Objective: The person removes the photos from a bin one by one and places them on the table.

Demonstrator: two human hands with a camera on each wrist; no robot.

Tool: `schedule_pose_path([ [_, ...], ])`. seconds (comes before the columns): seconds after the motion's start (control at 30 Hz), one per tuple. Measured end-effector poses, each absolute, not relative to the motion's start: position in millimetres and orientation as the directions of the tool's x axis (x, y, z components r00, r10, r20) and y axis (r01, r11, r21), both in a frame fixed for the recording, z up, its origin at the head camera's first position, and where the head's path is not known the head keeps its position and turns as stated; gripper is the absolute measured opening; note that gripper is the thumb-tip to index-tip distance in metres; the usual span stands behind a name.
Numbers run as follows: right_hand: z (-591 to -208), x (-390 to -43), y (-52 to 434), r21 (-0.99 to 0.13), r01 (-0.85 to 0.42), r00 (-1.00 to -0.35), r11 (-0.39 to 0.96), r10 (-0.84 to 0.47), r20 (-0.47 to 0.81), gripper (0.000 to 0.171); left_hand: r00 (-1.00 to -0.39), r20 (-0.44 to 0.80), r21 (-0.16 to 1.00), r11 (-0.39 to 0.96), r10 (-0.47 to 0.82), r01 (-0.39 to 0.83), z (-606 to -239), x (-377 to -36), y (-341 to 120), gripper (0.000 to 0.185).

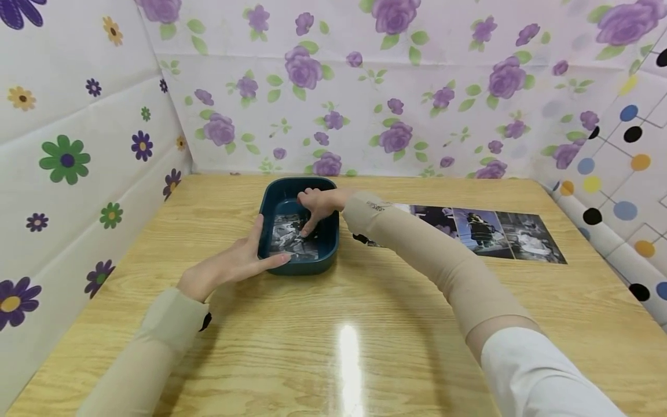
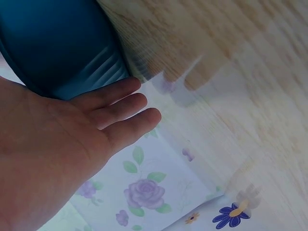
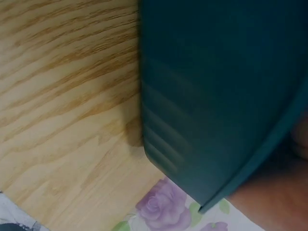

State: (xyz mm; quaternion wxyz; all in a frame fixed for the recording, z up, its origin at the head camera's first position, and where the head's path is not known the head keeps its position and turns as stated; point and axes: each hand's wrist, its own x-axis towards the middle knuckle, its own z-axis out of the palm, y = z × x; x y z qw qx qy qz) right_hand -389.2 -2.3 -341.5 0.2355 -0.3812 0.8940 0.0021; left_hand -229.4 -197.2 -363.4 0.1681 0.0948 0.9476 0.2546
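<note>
One dark teal tray, far centre of the wooden table, holding black-and-white photos; their number cannot be told. Two hands: left hand, fingers straight and together, pressed flat against the tray's near left wall; right hand reaching down into the tray, fingertips on the photos, whether pinching cannot be told. One strip of three prints lies right of the tray. Small writing on the right sleeve is unreadable.

wooden table with glare, enclosed by floral papered walls.
</note>
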Motion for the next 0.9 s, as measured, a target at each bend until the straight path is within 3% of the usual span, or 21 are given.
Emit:
schedule_pose_path([
  [0.33, -350, -391, -10, -0.018, -0.713, -0.618, 0.700, -0.641, -0.456, 0.093, -0.928, -0.269, 0.517, 0.852, 0.256, 0.085, -363, -228, -199, 0.120],
  [0.57, -353, -390, -11, -0.058, -0.703, -0.629, 0.709, -0.658, -0.414, 0.081, -0.928, -0.271, 0.509, 0.856, 0.255, 0.087, -364, -228, -201, 0.120],
  [0.9, -355, -386, -10, -0.072, -0.700, -0.650, 0.710, -0.676, -0.347, 0.081, -0.926, -0.268, 0.519, 0.850, 0.265, 0.093, -364, -230, -199, 0.120],
])
